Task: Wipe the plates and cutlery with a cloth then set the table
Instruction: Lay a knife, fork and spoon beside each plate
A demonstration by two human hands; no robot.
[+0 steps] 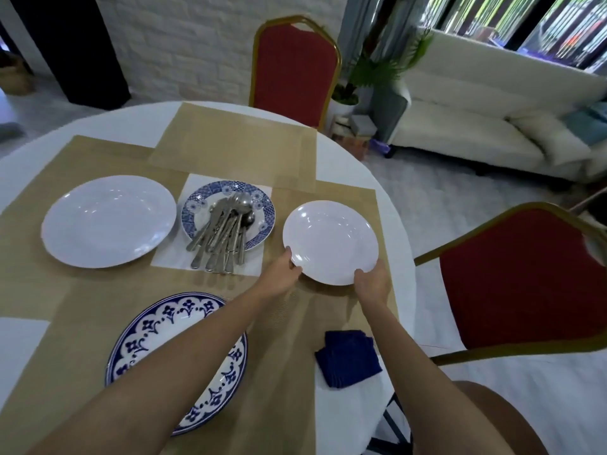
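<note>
A blue-rimmed plate (226, 192) heaped with cutlery (223, 231) sits at the middle of the round white table (124, 126). Just to the right of it, a small white plate (331, 243) lies over a tan placemat (328, 192); whether it rests on the mat or is held just above it cannot be told. The left hand (289, 267) grips its near-left rim and the right hand (371, 284) its near-right rim, with the fingers tucked beneath. Left of the blue-rimmed plate lies a large white plate (108, 221). Nearer the person, a blue-patterned plate (147, 326) lies partly hidden under the left forearm. To the near right, a folded dark blue cloth (348, 357) lies by the table's edge.
</note>
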